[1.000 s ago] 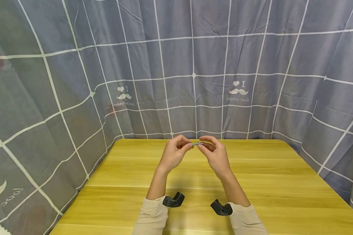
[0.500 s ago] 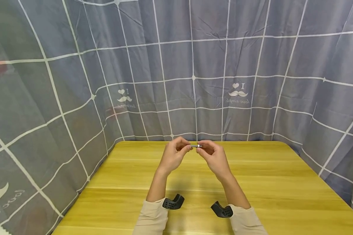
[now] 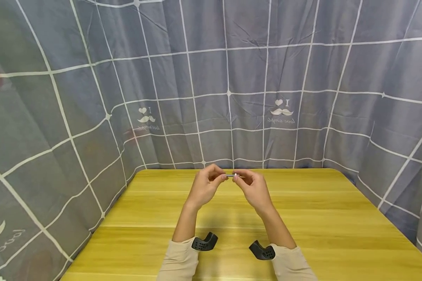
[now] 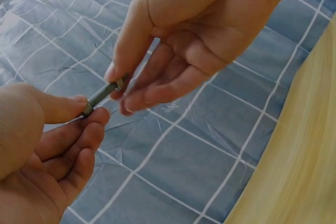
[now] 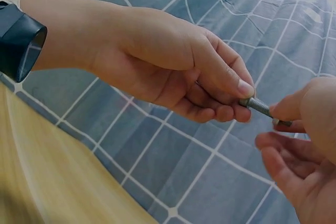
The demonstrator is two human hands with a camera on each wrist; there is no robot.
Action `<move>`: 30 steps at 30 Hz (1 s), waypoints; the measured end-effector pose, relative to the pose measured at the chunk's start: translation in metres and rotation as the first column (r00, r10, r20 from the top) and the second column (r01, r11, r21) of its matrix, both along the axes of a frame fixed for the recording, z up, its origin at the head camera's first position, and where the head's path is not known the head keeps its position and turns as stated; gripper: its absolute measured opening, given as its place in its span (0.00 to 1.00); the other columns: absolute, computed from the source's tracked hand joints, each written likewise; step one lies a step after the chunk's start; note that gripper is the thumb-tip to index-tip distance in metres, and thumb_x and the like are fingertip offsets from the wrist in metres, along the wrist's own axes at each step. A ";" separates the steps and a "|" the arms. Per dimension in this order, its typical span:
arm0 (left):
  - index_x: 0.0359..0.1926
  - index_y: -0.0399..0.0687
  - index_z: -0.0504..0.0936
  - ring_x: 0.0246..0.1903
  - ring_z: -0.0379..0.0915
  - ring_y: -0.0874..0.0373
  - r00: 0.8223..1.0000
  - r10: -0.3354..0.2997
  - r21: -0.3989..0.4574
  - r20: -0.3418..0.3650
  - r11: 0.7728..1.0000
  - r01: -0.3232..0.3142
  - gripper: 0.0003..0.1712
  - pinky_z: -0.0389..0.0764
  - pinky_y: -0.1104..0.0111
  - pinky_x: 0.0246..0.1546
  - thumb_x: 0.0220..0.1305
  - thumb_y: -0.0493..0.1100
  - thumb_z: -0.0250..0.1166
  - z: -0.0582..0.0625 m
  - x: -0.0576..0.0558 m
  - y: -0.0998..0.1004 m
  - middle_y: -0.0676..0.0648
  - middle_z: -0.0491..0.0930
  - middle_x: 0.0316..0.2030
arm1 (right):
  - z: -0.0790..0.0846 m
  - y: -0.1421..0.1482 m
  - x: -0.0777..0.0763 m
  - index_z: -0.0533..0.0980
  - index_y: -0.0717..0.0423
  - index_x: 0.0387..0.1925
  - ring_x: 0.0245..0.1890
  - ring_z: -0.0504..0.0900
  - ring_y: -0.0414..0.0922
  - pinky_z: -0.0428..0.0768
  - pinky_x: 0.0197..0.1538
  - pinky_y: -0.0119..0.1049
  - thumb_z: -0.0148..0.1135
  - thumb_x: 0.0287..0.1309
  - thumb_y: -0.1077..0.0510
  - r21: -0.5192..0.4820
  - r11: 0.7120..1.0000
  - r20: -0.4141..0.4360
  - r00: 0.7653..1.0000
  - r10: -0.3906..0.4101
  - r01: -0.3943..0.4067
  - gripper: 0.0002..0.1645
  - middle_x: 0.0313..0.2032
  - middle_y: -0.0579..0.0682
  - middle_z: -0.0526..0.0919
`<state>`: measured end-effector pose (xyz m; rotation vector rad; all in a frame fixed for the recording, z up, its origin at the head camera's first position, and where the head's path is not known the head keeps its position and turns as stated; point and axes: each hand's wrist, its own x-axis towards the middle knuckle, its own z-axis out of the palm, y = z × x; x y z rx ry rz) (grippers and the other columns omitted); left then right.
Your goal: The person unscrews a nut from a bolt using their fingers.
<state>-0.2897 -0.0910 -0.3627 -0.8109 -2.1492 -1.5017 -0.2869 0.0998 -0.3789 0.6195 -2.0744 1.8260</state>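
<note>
Both hands are raised in front of me, holding a metal bolt (image 4: 98,97) between them. My left hand (image 3: 202,187) pinches the bolt by its head (image 5: 244,101), thumb against fingers, leaving the threaded shank bare. On the bolt's other end sits a small nut (image 4: 121,83), pale in the head view. My right hand (image 3: 254,190) has its thumb and index finger about this nut (image 5: 277,122), its other fingers loosely bent. The bolt lies nearly level in the head view, and fingertips partly hide both ends.
Below the hands spreads a yellow wood-grain table (image 3: 154,249). A grey curtain (image 3: 211,113) with white grid lines hangs behind it and along both sides. Each wrist carries a black camera mount (image 3: 204,242) by a beige sleeve (image 3: 179,259).
The right index finger has come down from a raised position closer to the thumb at the nut. Left hand keeps its pinch on the bolt's head. The head view has shifted slightly.
</note>
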 end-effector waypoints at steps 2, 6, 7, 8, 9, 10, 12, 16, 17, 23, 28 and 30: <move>0.41 0.38 0.84 0.40 0.85 0.45 1.000 -0.006 0.001 -0.002 1.000 0.006 0.02 0.82 0.58 0.44 0.73 0.33 0.65 0.000 0.000 0.000 0.45 0.88 0.37 | -0.001 0.000 0.000 0.83 0.64 0.53 0.45 0.85 0.53 0.82 0.48 0.36 0.65 0.71 0.62 0.010 1.000 0.016 1.000 -0.003 0.002 0.14 0.44 0.56 0.87; 0.42 0.37 0.84 0.41 0.84 0.42 1.000 -0.013 0.010 -0.005 1.000 0.013 0.03 0.82 0.59 0.43 0.73 0.33 0.65 0.000 -0.002 -0.001 0.43 0.88 0.37 | -0.002 0.000 0.001 0.82 0.63 0.54 0.42 0.85 0.55 0.83 0.47 0.37 0.65 0.71 0.64 0.005 1.000 0.007 1.000 0.013 -0.013 0.13 0.39 0.58 0.86; 0.42 0.37 0.84 0.41 0.84 0.42 1.000 -0.014 0.012 -0.007 1.000 0.014 0.03 0.82 0.59 0.43 0.73 0.33 0.65 -0.001 -0.002 -0.002 0.43 0.88 0.37 | -0.001 0.000 0.002 0.82 0.63 0.54 0.42 0.85 0.55 0.82 0.47 0.37 0.65 0.70 0.64 0.002 1.000 0.000 1.000 0.018 -0.018 0.13 0.39 0.58 0.86; 0.42 0.37 0.84 0.41 0.84 0.42 1.000 -0.015 0.012 -0.009 1.000 0.015 0.03 0.82 0.58 0.43 0.73 0.33 0.65 -0.001 -0.002 -0.002 0.43 0.88 0.37 | -0.002 -0.001 0.002 0.82 0.63 0.54 0.42 0.85 0.55 0.82 0.47 0.37 0.65 0.70 0.64 0.001 1.000 -0.005 1.000 0.021 -0.021 0.14 0.39 0.58 0.86; 0.42 0.37 0.84 0.41 0.84 0.43 1.000 -0.015 0.011 -0.010 1.000 0.015 0.03 0.82 0.59 0.43 0.73 0.34 0.65 -0.001 -0.002 -0.002 0.43 0.88 0.38 | -0.001 -0.001 0.002 0.82 0.63 0.54 0.42 0.85 0.55 0.82 0.47 0.37 0.65 0.71 0.63 -0.001 1.000 -0.010 1.000 0.023 -0.023 0.13 0.39 0.57 0.86; 0.42 0.37 0.84 0.41 0.84 0.44 1.000 -0.015 0.009 -0.011 1.000 0.015 0.03 0.82 0.59 0.43 0.73 0.34 0.65 -0.001 -0.002 -0.003 0.43 0.88 0.38 | -0.001 -0.001 0.003 0.82 0.63 0.54 0.42 0.85 0.55 0.82 0.47 0.37 0.65 0.71 0.63 -0.005 1.000 -0.012 1.000 0.026 -0.026 0.13 0.39 0.57 0.86; 0.42 0.37 0.84 0.40 0.85 0.45 1.000 -0.014 0.005 -0.010 1.000 0.014 0.03 0.82 0.59 0.43 0.73 0.34 0.65 0.000 -0.001 -0.003 0.43 0.88 0.38 | -0.001 -0.002 0.003 0.83 0.63 0.53 0.42 0.84 0.52 0.82 0.48 0.37 0.65 0.71 0.61 -0.015 1.000 -0.014 1.000 0.020 -0.020 0.13 0.40 0.56 0.86; 0.42 0.38 0.84 0.41 0.85 0.45 1.000 -0.008 -0.007 -0.009 1.000 0.008 0.03 0.82 0.59 0.44 0.74 0.34 0.65 0.001 0.001 -0.002 0.44 0.88 0.38 | -0.001 -0.002 0.002 0.83 0.65 0.51 0.43 0.83 0.50 0.81 0.50 0.37 0.65 0.72 0.60 -0.028 1.000 -0.025 1.000 0.010 -0.011 0.12 0.43 0.59 0.85; 0.42 0.38 0.84 0.41 0.85 0.45 1.000 -0.006 -0.007 -0.009 1.000 0.006 0.03 0.82 0.59 0.44 0.74 0.34 0.64 0.001 0.001 -0.002 0.44 0.88 0.38 | 0.000 -0.002 0.001 0.83 0.65 0.51 0.44 0.83 0.50 0.81 0.50 0.36 0.65 0.71 0.61 -0.030 1.000 -0.029 1.000 0.008 -0.009 0.12 0.44 0.59 0.85; 0.41 0.38 0.84 0.40 0.85 0.47 1.000 0.001 0.006 -0.011 1.000 -0.001 0.03 0.82 0.58 0.44 0.73 0.33 0.64 0.001 0.000 -0.002 0.45 0.88 0.37 | 0.002 -0.005 0.000 0.80 0.64 0.57 0.50 0.85 0.53 0.81 0.51 0.34 0.66 0.69 0.66 -0.021 1.000 -0.030 0.999 -0.011 0.010 0.16 0.51 0.58 0.85; 0.41 0.39 0.84 0.40 0.85 0.49 1.000 0.010 0.008 -0.026 1.000 -0.010 0.03 0.82 0.58 0.44 0.74 0.34 0.64 0.000 -0.001 -0.004 0.45 0.88 0.37 | 0.001 -0.005 0.000 0.81 0.63 0.57 0.46 0.86 0.52 0.82 0.51 0.38 0.66 0.70 0.63 0.025 1.000 0.009 1.000 -0.016 0.016 0.17 0.45 0.57 0.86; 0.41 0.39 0.84 0.40 0.85 0.50 1.000 0.010 0.011 -0.026 1.000 -0.010 0.03 0.82 0.58 0.44 0.73 0.34 0.65 0.000 -0.001 -0.004 0.45 0.88 0.37 | 0.001 -0.004 0.000 0.81 0.63 0.57 0.45 0.86 0.52 0.82 0.51 0.40 0.66 0.71 0.63 0.031 0.999 0.014 1.000 -0.010 0.010 0.16 0.43 0.57 0.86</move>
